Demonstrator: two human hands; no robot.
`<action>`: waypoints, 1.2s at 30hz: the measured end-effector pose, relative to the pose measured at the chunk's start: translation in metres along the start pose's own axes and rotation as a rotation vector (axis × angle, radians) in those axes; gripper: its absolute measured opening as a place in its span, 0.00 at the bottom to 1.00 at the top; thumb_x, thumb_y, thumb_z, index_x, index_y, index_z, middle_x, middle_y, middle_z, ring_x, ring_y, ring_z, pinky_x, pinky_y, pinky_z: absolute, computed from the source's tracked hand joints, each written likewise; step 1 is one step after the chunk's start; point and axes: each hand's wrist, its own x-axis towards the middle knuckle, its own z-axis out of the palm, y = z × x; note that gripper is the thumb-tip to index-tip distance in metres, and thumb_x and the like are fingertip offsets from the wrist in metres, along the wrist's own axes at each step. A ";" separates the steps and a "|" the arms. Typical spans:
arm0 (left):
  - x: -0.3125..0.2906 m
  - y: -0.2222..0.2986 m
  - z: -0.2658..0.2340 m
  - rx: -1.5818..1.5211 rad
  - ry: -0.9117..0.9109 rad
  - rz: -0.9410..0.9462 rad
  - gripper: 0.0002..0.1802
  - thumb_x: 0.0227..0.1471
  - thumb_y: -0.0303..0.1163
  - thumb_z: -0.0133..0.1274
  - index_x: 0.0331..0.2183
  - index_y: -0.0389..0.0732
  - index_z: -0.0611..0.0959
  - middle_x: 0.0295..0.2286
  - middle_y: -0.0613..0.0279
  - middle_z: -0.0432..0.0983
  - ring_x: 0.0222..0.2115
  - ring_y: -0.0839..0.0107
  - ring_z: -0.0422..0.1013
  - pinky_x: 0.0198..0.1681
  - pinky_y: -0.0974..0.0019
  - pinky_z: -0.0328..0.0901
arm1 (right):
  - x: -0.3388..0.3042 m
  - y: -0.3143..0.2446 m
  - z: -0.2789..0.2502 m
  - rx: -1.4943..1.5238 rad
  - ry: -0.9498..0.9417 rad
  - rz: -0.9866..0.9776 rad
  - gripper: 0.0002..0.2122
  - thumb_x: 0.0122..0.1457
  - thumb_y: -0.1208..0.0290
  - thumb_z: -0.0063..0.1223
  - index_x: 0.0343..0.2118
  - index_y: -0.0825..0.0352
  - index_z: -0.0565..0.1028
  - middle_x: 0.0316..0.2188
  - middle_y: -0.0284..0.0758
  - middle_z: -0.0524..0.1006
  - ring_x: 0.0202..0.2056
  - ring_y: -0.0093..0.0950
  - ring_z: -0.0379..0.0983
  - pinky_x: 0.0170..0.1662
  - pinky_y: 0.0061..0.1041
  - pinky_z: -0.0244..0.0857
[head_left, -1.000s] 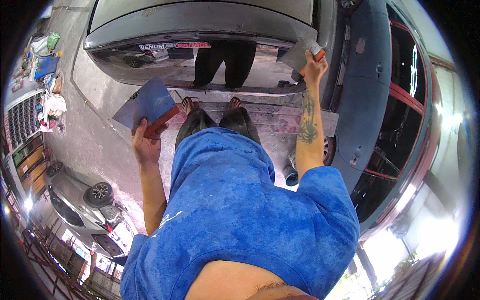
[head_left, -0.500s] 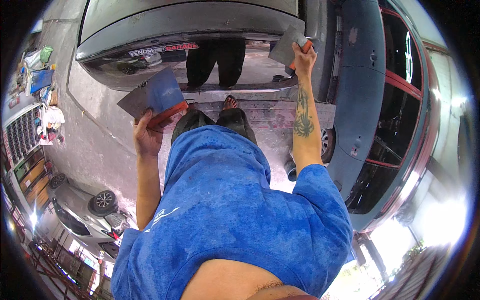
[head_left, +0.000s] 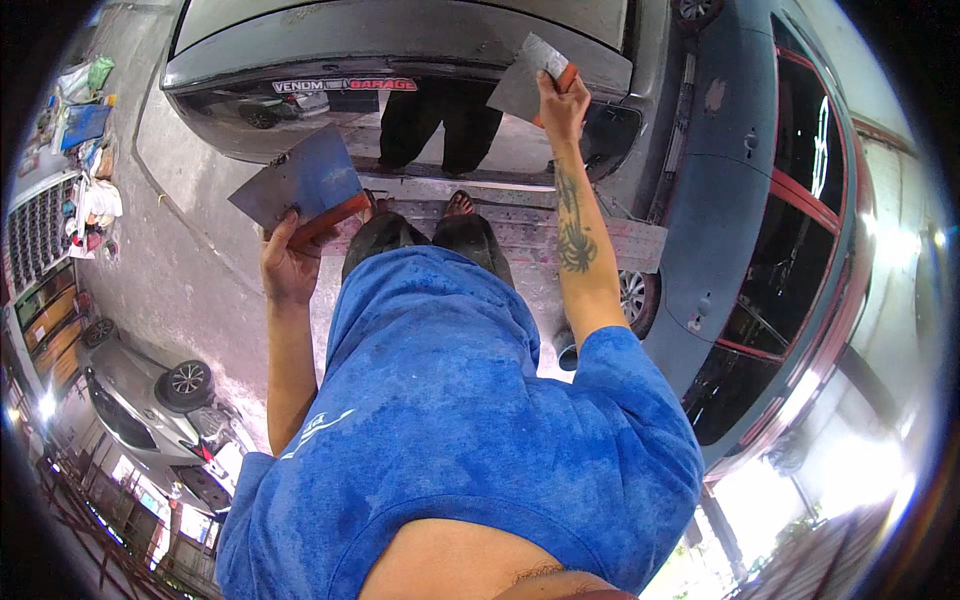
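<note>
My left hand (head_left: 290, 265) grips a wide putty spreader (head_left: 308, 178) by its orange-red edge, thumb on the flat metal blade. The blade is tilted up, with dark residue along its far edge. Farther forward on the right, my right hand (head_left: 563, 110) is closed around the orange handle of a second putty spreader (head_left: 518, 85). That blade overlaps the roof edge and dark window of the grey car (head_left: 410, 50) in front of me; whether it touches the car I cannot tell. The dark glass mirrors my legs.
My feet are on a paint-spattered plank (head_left: 625, 243). Close on the right stands a blue-grey car (head_left: 725, 190) with red window frames. Near its wheel is a small bucket (head_left: 566, 352). A silver car (head_left: 130, 405) and a cluttered shelf (head_left: 40, 235) are to the left.
My right hand has moved left with its spreader along the car's roof edge. The left hand and its spreader hold nearly the same place. The whole view has shifted slightly.
</note>
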 end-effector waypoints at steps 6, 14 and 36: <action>-0.004 0.001 -0.012 -0.055 -0.071 0.061 0.14 0.55 0.24 0.47 0.45 0.35 0.73 0.36 0.55 0.77 0.35 0.55 0.77 0.35 0.50 0.76 | -0.009 -0.016 0.002 0.026 0.020 0.006 0.08 0.53 0.76 0.58 0.36 0.73 0.77 0.31 0.31 0.79 0.31 0.20 0.73 0.36 0.21 0.66; -0.004 -0.003 -0.019 -0.058 -0.034 0.084 0.14 0.55 0.27 0.48 0.44 0.35 0.75 0.40 0.53 0.76 0.36 0.55 0.76 0.35 0.51 0.75 | -0.012 -0.026 0.014 0.018 -0.017 0.067 0.08 0.53 0.78 0.56 0.36 0.74 0.77 0.31 0.32 0.79 0.32 0.20 0.72 0.37 0.19 0.65; -0.001 -0.001 -0.021 -0.058 -0.085 0.075 0.12 0.54 0.26 0.50 0.42 0.37 0.76 0.36 0.54 0.78 0.34 0.55 0.77 0.34 0.51 0.75 | -0.005 -0.032 0.021 -0.044 0.008 0.018 0.05 0.53 0.78 0.54 0.33 0.72 0.76 0.27 0.31 0.78 0.30 0.19 0.71 0.36 0.19 0.65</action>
